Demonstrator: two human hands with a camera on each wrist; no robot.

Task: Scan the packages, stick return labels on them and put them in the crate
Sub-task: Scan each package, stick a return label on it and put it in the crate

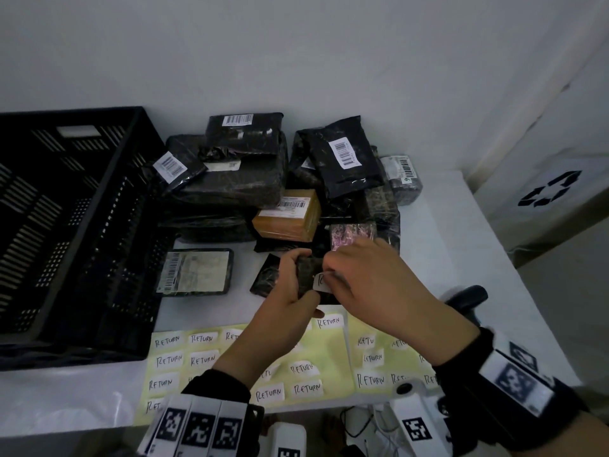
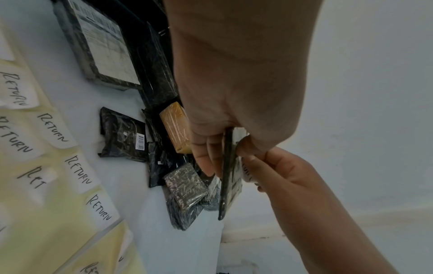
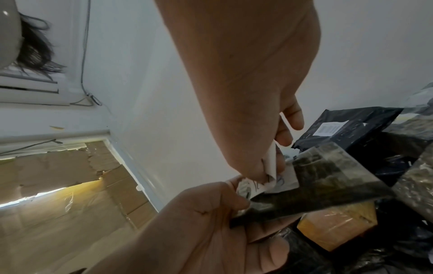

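Pinching one end of the small white paper sticker handwritten RETURN (image 1: 321, 281), my right hand (image 1: 372, 285) has its fingertips (image 3: 269, 172) closed on the paper and is laying it onto the thin flat black plastic-wrapped package (image 1: 306, 275). My left hand (image 1: 280, 301) grips that package by its near edge, thumb on the upper face and fingers curled beneath, holding it in the air just under the right fingers.

In my judgement the label is only partly down: the right wrist view shows one end on the wrap and the other lifted between my fingers. If I press from the free end, the sticker may crease or trap a fold. The wrap looks slick and wrinkled, so a light press might leave a corner loose. The package is thin and gripped at one edge only, so it may flex or slip under pressure. I cannot tell where this package's barcode sits, so covering it is possible.

Directly below my hands lie the pale yellow backing sheets of RETURN stickers (image 1: 296, 380) on the white table (image 1: 445, 232); a dangling adhesive edge could catch there. Beyond the fingers sits the pile of black-wrapped parcels (image 1: 230, 179) and a tan box (image 1: 290, 216). Far to the left of my left hand stands the black slotted plastic crate (image 1: 66, 225), well apart from the package.
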